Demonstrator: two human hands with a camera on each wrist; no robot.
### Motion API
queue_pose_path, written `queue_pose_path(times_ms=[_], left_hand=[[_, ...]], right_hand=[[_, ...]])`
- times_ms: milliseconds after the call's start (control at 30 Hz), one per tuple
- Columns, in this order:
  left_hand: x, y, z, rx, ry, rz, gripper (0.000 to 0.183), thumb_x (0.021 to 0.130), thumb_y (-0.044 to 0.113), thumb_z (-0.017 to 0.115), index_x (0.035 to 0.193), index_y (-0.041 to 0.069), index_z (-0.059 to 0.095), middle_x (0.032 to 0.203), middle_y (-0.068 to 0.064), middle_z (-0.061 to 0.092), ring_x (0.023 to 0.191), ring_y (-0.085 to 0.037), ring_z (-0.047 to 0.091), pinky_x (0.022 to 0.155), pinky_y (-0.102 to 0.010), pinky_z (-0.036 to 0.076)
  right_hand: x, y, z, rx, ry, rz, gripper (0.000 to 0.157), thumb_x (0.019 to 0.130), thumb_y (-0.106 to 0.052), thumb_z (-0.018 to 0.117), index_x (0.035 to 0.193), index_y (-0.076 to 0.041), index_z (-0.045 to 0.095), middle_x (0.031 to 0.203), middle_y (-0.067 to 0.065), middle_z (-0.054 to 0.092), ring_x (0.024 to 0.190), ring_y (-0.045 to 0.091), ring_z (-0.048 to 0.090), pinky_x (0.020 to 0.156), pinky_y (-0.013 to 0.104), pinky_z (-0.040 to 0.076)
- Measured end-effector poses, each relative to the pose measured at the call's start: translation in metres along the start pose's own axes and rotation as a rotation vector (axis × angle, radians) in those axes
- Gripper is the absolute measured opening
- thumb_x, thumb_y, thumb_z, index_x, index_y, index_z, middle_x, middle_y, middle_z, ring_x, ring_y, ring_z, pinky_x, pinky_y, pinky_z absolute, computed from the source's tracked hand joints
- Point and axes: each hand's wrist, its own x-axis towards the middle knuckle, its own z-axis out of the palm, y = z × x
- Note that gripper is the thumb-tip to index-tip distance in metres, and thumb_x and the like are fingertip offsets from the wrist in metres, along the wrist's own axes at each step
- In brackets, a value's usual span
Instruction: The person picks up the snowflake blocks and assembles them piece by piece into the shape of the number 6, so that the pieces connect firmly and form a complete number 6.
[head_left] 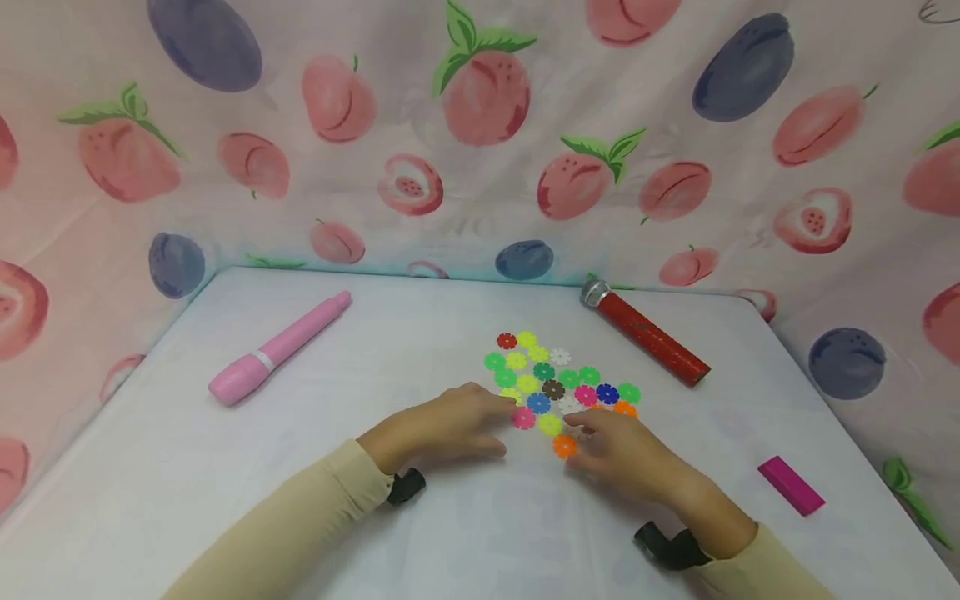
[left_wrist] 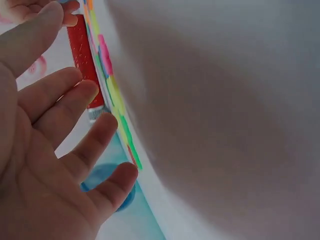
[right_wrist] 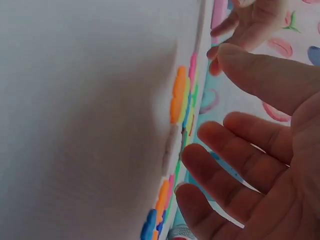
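Observation:
Many small notched plastic discs in bright colours lie flat in a loose cluster mid-table, among them a brown disc (head_left: pixel 553 389) and a blue disc (head_left: pixel 538 403). At the cluster's left edge is my left hand (head_left: pixel 457 421), its fingertips close to a pink disc (head_left: pixel 524 417). My right hand (head_left: pixel 626 450) hovers at the near right side, over part of the cluster, with an orange disc (head_left: pixel 565 446) by its thumb. In the wrist views the fingers of the left hand (left_wrist: pixel 55 130) and right hand (right_wrist: pixel 250 165) are spread, nothing held between them. Some discs are hidden under the right hand.
A pink microphone-shaped object (head_left: pixel 281 346) lies at the left of the white table (head_left: pixel 420 333). Behind the discs to the right lies a red microphone (head_left: pixel 645 333) with a silver head. A magenta block (head_left: pixel 791 485) rests at the right. Fruit-patterned cloth (head_left: pixel 465 225) hangs behind.

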Motion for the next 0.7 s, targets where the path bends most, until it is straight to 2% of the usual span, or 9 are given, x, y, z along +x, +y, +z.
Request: queue_pose_path(times_ms=[133,233,333,467,567,700], left_hand=[[0.008,0.004,0.004,0.032,-0.053,-0.043,0.053,0.092,0.031,0.073,0.143,0.027,0.058,0.137,0.01,0.059,0.127,-0.02,0.046,0.105,-0.041,0.039],[0.009,0.007,0.004,0.064,-0.071,-0.059,0.052,0.092,0.033,0.074,0.142,0.03,0.058,0.135,0.011,0.06,0.126,-0.02,0.046,0.105,-0.041,0.039],[0.005,0.009,0.002,0.073,-0.09,-0.069,0.048,0.092,0.034,0.073,0.138,0.028,0.063,0.129,0.011,0.063,0.122,-0.017,0.049,0.103,-0.038,0.04],[0.001,0.012,-0.003,-0.032,-0.105,-0.089,0.037,0.092,0.028,0.074,0.128,0.021,0.07,0.115,0.012,0.066,0.112,-0.01,0.055,0.099,-0.032,0.045],[0.002,0.014,-0.004,-0.101,-0.086,-0.113,0.037,0.091,0.023,0.075,0.126,0.015,0.07,0.114,0.011,0.067,0.111,-0.01,0.057,0.099,-0.031,0.046],[0.007,0.018,-0.001,-0.095,-0.067,-0.147,0.041,0.091,0.02,0.075,0.13,0.013,0.067,0.117,0.008,0.066,0.111,-0.011,0.056,0.098,-0.029,0.047]], right_hand=[[0.0,0.001,0.003,-0.007,-0.019,-0.019,0.046,0.086,-0.021,0.079,0.128,-0.004,0.066,0.118,0.002,0.068,0.109,0.025,0.062,0.094,0.049,0.05],[0.001,0.0,0.003,-0.03,-0.03,-0.021,0.043,0.087,-0.022,0.079,0.125,-0.006,0.068,0.116,0.0,0.068,0.109,0.025,0.061,0.096,0.05,0.049],[0.001,-0.001,0.003,-0.036,-0.05,-0.006,0.039,0.086,-0.023,0.079,0.122,-0.009,0.07,0.113,-0.003,0.068,0.108,0.024,0.06,0.095,0.05,0.049],[0.001,-0.004,0.003,-0.03,-0.064,0.007,0.034,0.086,-0.02,0.079,0.117,-0.011,0.072,0.109,-0.005,0.068,0.105,0.021,0.06,0.093,0.048,0.051],[0.002,-0.006,0.004,-0.04,-0.053,0.017,0.032,0.086,-0.016,0.079,0.117,-0.011,0.071,0.109,-0.004,0.068,0.105,0.022,0.061,0.092,0.047,0.052],[0.004,-0.009,0.007,-0.072,-0.044,0.044,0.032,0.085,-0.014,0.079,0.116,-0.011,0.071,0.107,-0.004,0.068,0.103,0.021,0.061,0.091,0.045,0.053]])
